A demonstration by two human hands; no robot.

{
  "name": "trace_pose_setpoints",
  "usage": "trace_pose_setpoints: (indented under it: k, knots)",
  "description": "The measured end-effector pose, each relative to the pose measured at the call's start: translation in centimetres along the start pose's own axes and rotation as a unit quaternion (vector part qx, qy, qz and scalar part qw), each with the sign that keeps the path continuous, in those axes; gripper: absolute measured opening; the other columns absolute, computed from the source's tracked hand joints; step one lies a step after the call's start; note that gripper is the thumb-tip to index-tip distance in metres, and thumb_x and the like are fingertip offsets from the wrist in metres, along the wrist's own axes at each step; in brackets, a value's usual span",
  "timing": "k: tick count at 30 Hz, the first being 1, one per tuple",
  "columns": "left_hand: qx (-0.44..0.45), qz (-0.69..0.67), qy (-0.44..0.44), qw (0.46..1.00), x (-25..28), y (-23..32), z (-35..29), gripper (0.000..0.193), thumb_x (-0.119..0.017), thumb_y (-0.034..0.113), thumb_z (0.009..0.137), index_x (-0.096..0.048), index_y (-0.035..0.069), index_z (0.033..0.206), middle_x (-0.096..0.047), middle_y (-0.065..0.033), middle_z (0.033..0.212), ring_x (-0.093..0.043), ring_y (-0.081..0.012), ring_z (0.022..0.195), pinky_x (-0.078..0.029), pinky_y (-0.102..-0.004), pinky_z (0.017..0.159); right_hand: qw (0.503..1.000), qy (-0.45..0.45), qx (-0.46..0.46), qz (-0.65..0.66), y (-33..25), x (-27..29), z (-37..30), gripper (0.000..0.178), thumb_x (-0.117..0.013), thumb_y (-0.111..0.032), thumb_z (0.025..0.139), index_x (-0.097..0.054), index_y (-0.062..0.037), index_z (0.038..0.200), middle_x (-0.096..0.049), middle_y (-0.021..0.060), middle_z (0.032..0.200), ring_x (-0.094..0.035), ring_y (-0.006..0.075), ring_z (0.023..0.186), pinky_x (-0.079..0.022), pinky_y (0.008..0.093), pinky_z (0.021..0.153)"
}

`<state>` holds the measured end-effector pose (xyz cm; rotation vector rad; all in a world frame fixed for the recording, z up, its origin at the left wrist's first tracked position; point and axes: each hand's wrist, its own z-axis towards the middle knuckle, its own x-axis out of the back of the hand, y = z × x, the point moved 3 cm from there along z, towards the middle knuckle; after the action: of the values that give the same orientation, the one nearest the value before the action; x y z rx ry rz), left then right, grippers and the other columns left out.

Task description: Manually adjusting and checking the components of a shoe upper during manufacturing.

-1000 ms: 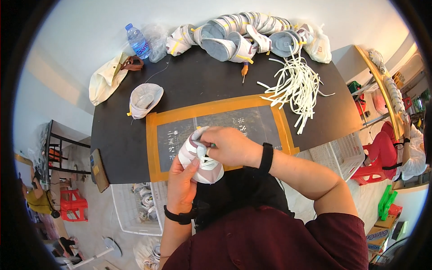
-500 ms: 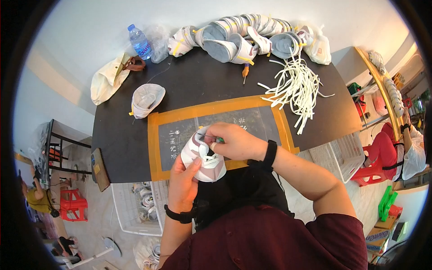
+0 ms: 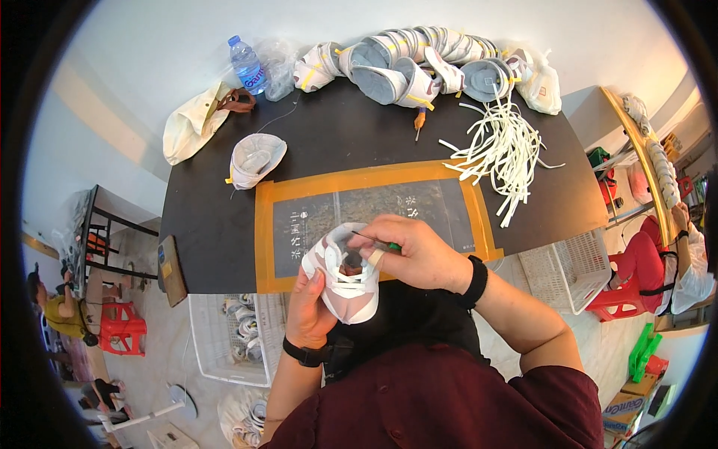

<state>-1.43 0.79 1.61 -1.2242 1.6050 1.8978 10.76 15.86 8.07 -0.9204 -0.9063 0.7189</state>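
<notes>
A white and mauve shoe upper (image 3: 351,305) hangs above the near edge of the table, toe toward me and opening upward. My left hand (image 3: 308,310) grips its left side, thumb on the outside. White lace (image 3: 351,283) crosses the front of the upper. In my right hand (image 3: 426,254) is a thin metal tool with a green handle (image 3: 394,246); its shaft points left at the shoe's collar. A tan wrap or tape shows on a finger of that hand. The tool's tip is too small to make out.
A taped clear sheet (image 3: 359,213) covers the table's near middle. Another upper (image 3: 256,159) stands at left; stacked uppers (image 3: 389,49) line the back. White laces (image 3: 501,153) lie at right, an orange-handled tool (image 3: 420,121) behind. Crates (image 3: 239,374) flank me below.
The shoe upper has tilted so its opening and laced front show more. My right hand has moved right and slightly down, with the tool still held. The whole view has shifted a little.
</notes>
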Motion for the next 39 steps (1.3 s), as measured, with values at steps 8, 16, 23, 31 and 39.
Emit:
trace_pose_setpoints:
  k: [8,16,23,31,39]
  knots:
    - [0.074,0.038,0.055,0.995,-0.1,-0.9,-0.2,0.05,-0.064,0.014,0.093,-0.046,0.005,0.138,-0.058,-0.0089,0.13,-0.058,-0.0216,0.118,-0.046,-0.0388,0.103,0.994,-0.048,-0.091,0.043,1.6,-1.9,-0.8,0.012,-0.066,-0.008,0.086,-0.065,0.0004,0.094,-0.063,0.0098,0.093,-0.061,0.0228,0.086,-0.05,0.0331,0.08]
    - [0.05,0.046,0.098,0.993,-0.3,-1.1,0.1,0.045,-0.065,0.004,0.091,-0.049,0.006,0.133,-0.059,-0.0087,0.128,-0.058,-0.0201,0.117,-0.046,-0.0378,0.102,0.987,-0.083,-0.135,-0.019,2.2,-1.5,0.2,0.018,-0.066,-0.015,0.08,-0.068,-0.0026,0.094,-0.066,0.0162,0.086,-0.064,0.0301,0.082,-0.051,0.0365,0.076]
    - [0.052,0.057,0.091,0.993,0.3,-1.2,0.0,0.045,-0.065,0.004,0.09,-0.051,0.007,0.132,-0.059,-0.0094,0.128,-0.058,-0.0223,0.118,-0.047,-0.04,0.102,0.99,-0.063,-0.12,-0.043,2.8,-2.2,0.5,0.022,-0.065,-0.006,0.075,-0.067,-0.0021,0.096,-0.064,0.0149,0.092,-0.062,0.0315,0.088,-0.05,0.0373,0.079]
    - [0.036,-0.012,0.062,0.997,0.8,-0.4,-0.4,0.062,-0.072,0.02,0.083,-0.045,0.004,0.137,-0.061,-0.0149,0.121,-0.061,-0.0262,0.111,-0.048,-0.0436,0.1,0.966,0.198,-0.121,0.119,1.8,-1.0,-2.1,0.017,-0.059,-0.017,0.095,-0.064,-0.0039,0.104,-0.066,0.0017,0.099,-0.059,0.0129,0.077,-0.05,0.0286,0.069]
    - [-0.016,-0.016,0.021,1.0,-0.7,-0.9,-0.5,0.059,-0.073,0.02,0.082,-0.048,0.003,0.133,-0.062,-0.0155,0.12,-0.06,-0.0271,0.113,-0.048,-0.0435,0.101,0.703,0.02,-0.313,0.639,1.6,-4.0,-6.9,0.029,-0.054,-0.027,0.101,-0.055,-0.0097,0.124,-0.056,-0.0078,0.085,-0.03,0.0001,0.052,-0.029,0.0179,0.052]
